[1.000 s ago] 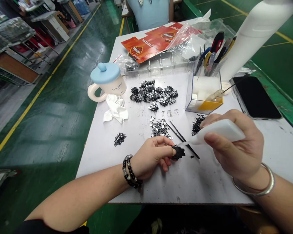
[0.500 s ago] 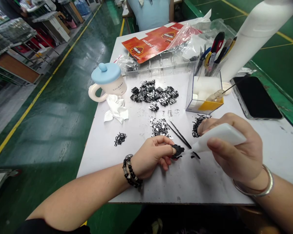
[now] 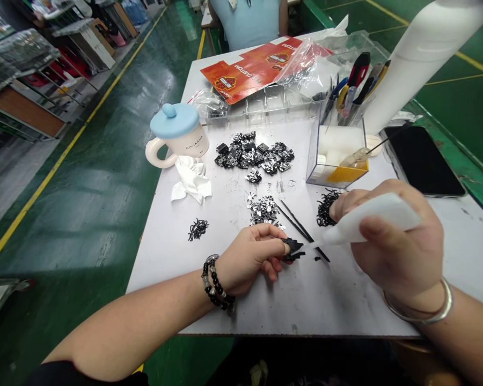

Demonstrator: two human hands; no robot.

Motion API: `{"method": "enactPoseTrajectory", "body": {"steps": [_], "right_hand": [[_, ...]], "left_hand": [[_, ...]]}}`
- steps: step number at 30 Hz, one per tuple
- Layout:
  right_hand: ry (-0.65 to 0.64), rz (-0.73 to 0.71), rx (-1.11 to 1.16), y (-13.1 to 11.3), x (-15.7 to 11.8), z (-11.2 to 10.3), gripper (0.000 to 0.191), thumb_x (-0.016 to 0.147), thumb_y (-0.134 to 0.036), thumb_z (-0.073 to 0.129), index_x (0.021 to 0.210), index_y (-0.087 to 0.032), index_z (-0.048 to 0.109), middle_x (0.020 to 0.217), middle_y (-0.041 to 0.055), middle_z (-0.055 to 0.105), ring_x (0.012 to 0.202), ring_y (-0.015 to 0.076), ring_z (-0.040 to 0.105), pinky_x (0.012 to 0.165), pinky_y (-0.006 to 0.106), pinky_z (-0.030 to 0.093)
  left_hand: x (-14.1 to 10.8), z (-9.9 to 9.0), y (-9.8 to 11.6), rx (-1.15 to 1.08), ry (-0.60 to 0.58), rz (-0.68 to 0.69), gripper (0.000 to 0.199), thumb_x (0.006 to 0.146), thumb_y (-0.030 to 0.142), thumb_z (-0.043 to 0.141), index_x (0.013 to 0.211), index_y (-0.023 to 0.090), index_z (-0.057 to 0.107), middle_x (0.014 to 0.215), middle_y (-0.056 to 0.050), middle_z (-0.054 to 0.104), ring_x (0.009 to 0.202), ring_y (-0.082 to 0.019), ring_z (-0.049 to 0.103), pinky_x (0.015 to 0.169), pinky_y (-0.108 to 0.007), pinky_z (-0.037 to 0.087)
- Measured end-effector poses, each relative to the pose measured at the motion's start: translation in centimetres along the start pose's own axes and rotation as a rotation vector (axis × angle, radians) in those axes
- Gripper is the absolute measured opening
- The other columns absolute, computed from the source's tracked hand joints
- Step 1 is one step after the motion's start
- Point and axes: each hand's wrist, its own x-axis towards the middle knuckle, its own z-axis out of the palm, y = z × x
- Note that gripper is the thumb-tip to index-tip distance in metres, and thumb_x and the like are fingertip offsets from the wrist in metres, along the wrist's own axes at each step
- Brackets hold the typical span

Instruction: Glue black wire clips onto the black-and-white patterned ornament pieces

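Observation:
Between thumb and fingers, my left hand (image 3: 261, 249) pinches a small black part (image 3: 293, 247) just above the table. My right hand (image 3: 402, 241) is closed around a white squeeze bottle (image 3: 380, 217), its narrow nozzle pointing left at the black part with a small gap between them. Black tweezers (image 3: 301, 228) lie on the table just behind the nozzle. Small silvery metal pieces (image 3: 264, 210) are heaped behind my left hand. Next to my right fingertips is a pile of thin black pieces (image 3: 325, 208), partly hidden by the hand.
Black-and-silver assemblies (image 3: 253, 153) are heaped at mid-table. To the left stand a lidded mug (image 3: 189, 142), a crumpled white tissue (image 3: 193, 179) and a small pile of black pieces (image 3: 198, 229). A clear tool holder (image 3: 336, 155), a phone (image 3: 426, 161) and a large white bottle (image 3: 422, 59) are at the right.
My right hand has drawn the squeeze bottle to the right, away from the black part. My left hand has stayed nearly still; the part looks slightly turned.

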Motion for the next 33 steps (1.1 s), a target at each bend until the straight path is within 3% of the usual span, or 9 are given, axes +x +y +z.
{"method": "enactPoseTrajectory", "body": {"steps": [3, 5, 10, 13, 33], "right_hand": [[0.244, -0.050, 0.040, 0.5, 0.9, -0.1, 0.020, 0.076, -0.036, 0.068, 0.077, -0.021, 0.054, 0.064, 0.0000, 0.047, 0.059, 0.0181, 0.047, 0.056, 0.035, 0.040], [0.292, -0.070, 0.056, 0.8, 1.3, -0.3, 0.020, 0.073, -0.032, 0.071, 0.076, -0.020, 0.055, 0.062, -0.0010, 0.046, 0.055, 0.0160, 0.043, 0.054, 0.034, 0.037], [-0.029, -0.038, 0.142, 0.8, 0.8, -0.4, 0.014, 0.078, -0.024, 0.066, 0.075, -0.020, 0.054, 0.060, -0.0013, 0.052, 0.049, 0.0136, 0.041, 0.050, 0.033, 0.034], [-0.142, -0.041, 0.110, 0.7, 0.2, -0.2, 0.012, 0.080, -0.020, 0.064, 0.076, -0.020, 0.053, 0.058, -0.0027, 0.050, 0.048, 0.0134, 0.042, 0.051, 0.033, 0.034], [-0.160, -0.043, 0.101, 0.6, 0.0, -0.1, 0.015, 0.081, -0.020, 0.064, 0.078, -0.021, 0.050, 0.058, -0.0027, 0.050, 0.053, 0.0140, 0.045, 0.054, 0.033, 0.036]], "left_hand": [[0.0, -0.1, 0.0, -0.001, -0.006, 0.005, 0.017, 0.059, 0.015, 0.065, 0.073, 0.014, 0.055, 0.054, 0.003, 0.059, 0.039, -0.005, 0.049, 0.031, -0.012, 0.040], [0.1, -0.1, 0.0, 0.001, -0.005, 0.001, 0.017, 0.059, 0.015, 0.065, 0.073, 0.014, 0.055, 0.055, 0.002, 0.059, 0.039, -0.005, 0.049, 0.030, -0.012, 0.040], [0.1, -0.1, 0.0, -0.004, 0.000, 0.006, 0.016, 0.060, 0.015, 0.064, 0.073, 0.014, 0.056, 0.054, 0.003, 0.059, 0.039, -0.005, 0.049, 0.030, -0.012, 0.041], [0.0, 0.0, 0.0, -0.004, 0.001, 0.010, 0.014, 0.061, 0.015, 0.064, 0.073, 0.014, 0.055, 0.054, 0.003, 0.059, 0.038, -0.005, 0.048, 0.030, -0.012, 0.040], [0.1, -0.1, 0.0, 0.010, -0.001, 0.002, 0.017, 0.060, 0.016, 0.065, 0.073, 0.014, 0.056, 0.057, 0.001, 0.061, 0.039, -0.005, 0.049, 0.031, -0.012, 0.040]]}}
